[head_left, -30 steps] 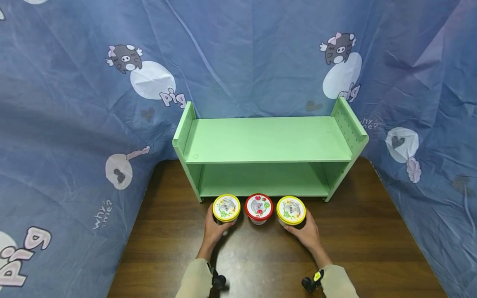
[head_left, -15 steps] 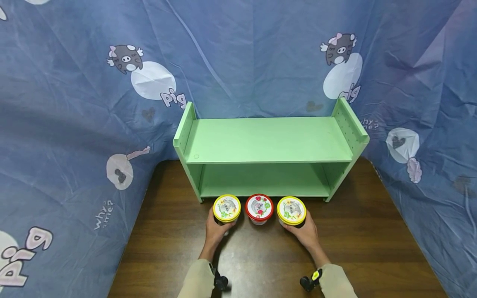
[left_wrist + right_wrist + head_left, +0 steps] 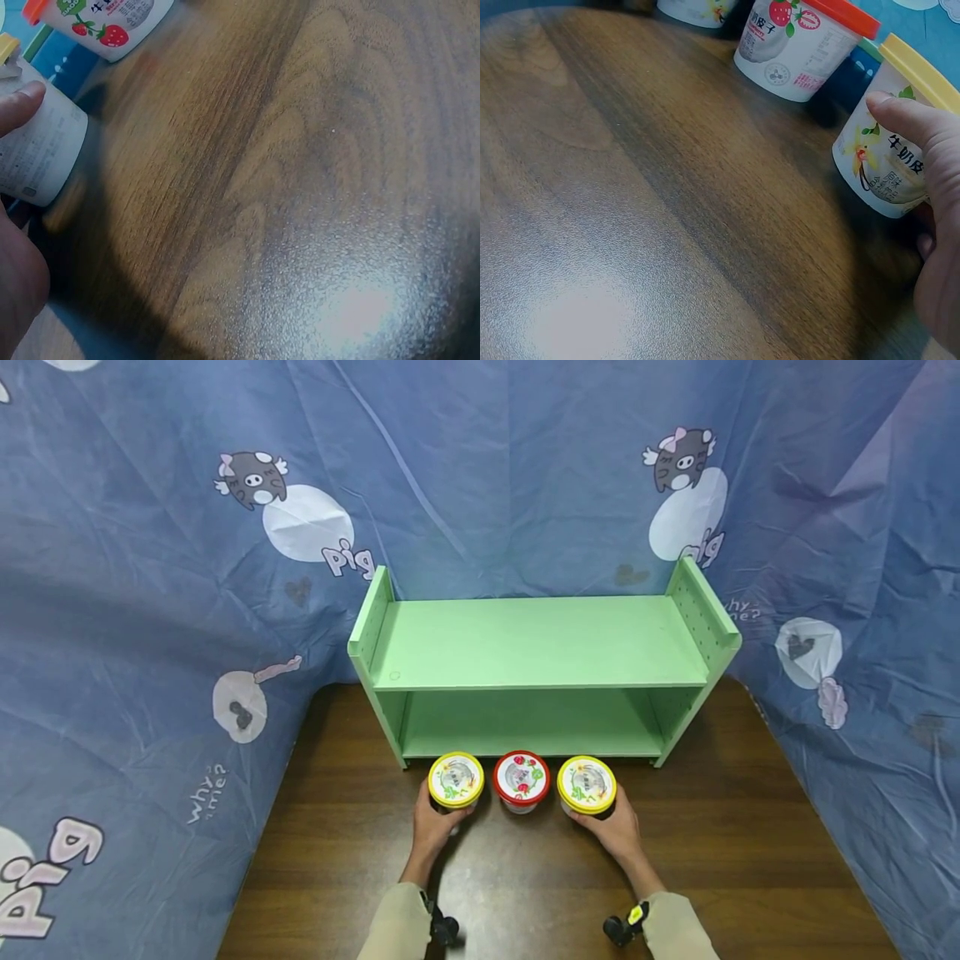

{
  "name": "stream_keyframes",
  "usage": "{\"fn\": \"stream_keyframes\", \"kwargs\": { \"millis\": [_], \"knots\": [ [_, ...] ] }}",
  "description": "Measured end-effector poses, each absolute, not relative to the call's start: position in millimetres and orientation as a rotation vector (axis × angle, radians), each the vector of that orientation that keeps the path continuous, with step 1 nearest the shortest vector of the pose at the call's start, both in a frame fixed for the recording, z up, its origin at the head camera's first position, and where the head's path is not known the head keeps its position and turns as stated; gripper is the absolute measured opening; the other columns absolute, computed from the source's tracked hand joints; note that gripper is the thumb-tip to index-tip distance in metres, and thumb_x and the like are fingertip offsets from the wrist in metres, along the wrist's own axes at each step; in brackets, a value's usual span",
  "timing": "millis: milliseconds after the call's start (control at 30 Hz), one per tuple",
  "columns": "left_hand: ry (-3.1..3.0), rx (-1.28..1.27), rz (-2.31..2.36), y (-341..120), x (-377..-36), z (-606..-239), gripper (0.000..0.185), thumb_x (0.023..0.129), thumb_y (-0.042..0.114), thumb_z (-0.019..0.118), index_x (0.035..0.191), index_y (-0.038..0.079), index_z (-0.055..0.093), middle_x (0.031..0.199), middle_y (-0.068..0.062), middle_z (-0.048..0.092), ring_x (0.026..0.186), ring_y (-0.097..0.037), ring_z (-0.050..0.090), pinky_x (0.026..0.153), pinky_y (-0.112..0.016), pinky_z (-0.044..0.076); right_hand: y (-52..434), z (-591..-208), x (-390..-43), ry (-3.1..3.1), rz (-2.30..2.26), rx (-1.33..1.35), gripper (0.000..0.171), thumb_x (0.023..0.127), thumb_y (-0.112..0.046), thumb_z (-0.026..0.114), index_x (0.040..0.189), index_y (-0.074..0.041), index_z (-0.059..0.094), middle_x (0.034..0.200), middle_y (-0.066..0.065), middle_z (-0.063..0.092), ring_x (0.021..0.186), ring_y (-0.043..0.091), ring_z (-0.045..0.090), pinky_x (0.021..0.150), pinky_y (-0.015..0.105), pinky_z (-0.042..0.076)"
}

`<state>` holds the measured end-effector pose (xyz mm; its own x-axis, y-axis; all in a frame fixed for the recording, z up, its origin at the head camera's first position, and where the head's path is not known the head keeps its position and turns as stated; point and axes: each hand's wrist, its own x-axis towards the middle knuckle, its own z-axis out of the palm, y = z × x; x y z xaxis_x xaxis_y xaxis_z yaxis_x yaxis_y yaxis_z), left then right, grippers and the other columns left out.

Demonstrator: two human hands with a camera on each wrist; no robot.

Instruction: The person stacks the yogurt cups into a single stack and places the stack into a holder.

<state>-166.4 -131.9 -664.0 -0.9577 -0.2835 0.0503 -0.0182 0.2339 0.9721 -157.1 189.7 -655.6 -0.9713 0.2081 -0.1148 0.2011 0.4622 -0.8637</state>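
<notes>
On the dark wooden table (image 3: 720, 852), the left hand (image 3: 431, 828) grips the left yellow-lidded white cup (image 3: 455, 780). The right hand (image 3: 619, 832) grips the right yellow-lidded white cup (image 3: 586, 784), printed "牛奶皮". Between them stands a red-lidded strawberry-printed cup (image 3: 521, 778). Behind: a green two-tier shelf (image 3: 540, 643) and blue cloth (image 3: 150, 568) reading "pig".

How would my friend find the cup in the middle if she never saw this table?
Look at the green shelf standing on the brown table. Right in front of it three small cups stand in a row, and the middle cup is the one. It alone has a red lid with strawberries, while the cups on both sides have yellow lids and a hand on each; no hand touches the middle one.
</notes>
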Motion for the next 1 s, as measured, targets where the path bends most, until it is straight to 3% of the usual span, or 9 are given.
{"fn": "stream_keyframes", "kwargs": {
  "millis": [1000],
  "knots": [
    [-2.309, 0.276, -1.792, -134.4, -163.9, -659.2, 0.090, 0.057, 0.007, 0.089, 0.137, 0.003, 0.047, 0.131, -0.018, 0.059, 0.127, -0.033, 0.051, 0.112, -0.051, 0.032, 193.3, -637.5, -158.9, -2.627, 1.599, -0.380, 0.097, 0.064, -0.031, 0.089, 0.142, -0.007, 0.038, 0.138, 0.020, 0.052, 0.131, 0.035, 0.046, 0.111, 0.053, 0.034]
  ]
}}
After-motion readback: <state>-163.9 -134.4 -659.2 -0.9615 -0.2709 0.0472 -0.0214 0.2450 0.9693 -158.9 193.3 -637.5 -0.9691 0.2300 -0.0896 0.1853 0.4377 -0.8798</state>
